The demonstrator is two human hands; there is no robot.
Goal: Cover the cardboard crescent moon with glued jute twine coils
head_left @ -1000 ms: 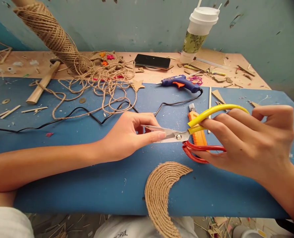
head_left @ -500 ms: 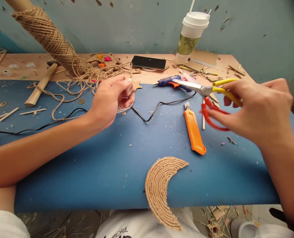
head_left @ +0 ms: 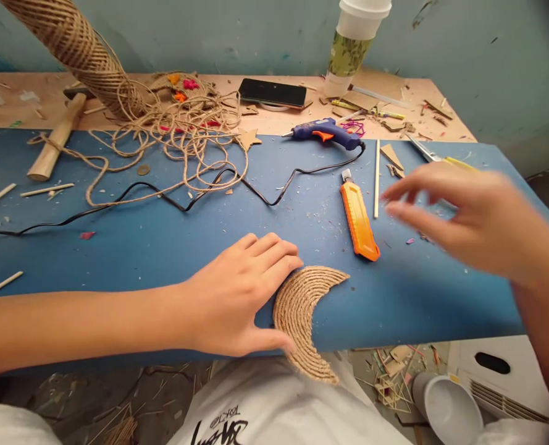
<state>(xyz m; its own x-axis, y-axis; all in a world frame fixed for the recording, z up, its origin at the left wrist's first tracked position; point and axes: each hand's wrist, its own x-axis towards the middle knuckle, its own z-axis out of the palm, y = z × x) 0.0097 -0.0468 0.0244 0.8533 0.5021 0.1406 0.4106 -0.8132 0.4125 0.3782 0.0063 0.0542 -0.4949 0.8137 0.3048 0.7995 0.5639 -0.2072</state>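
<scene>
A crescent moon shape (head_left: 297, 309) covered in rows of jute twine lies at the table's front edge, its lower tip jutting past it. My left hand (head_left: 251, 290) rests flat at its outer curve, fingers stretched and the thumb touching the lower part. Blurred by motion, my right hand (head_left: 469, 216) hovers over the right side, thumb and fingers apart and nothing in them. Partly hidden behind it are the scissors (head_left: 422, 148) with a yellow handle. An orange utility knife (head_left: 359, 216) lies between the hands, beside a thin wooden stick (head_left: 377, 179).
Loose twine (head_left: 195, 142) tangles beside a tall twine spool (head_left: 79, 55) and a hammer (head_left: 56, 142). A blue glue gun (head_left: 325, 131) trails its black cord across the table. Behind are a phone (head_left: 272, 93) and a paper cup (head_left: 351, 52). A cardboard star (head_left: 247, 139) lies near the twine.
My left hand has let go of the twine and come down to the crescent. My right hand has released the scissors, which now lie farther right. The view has tilted down.
</scene>
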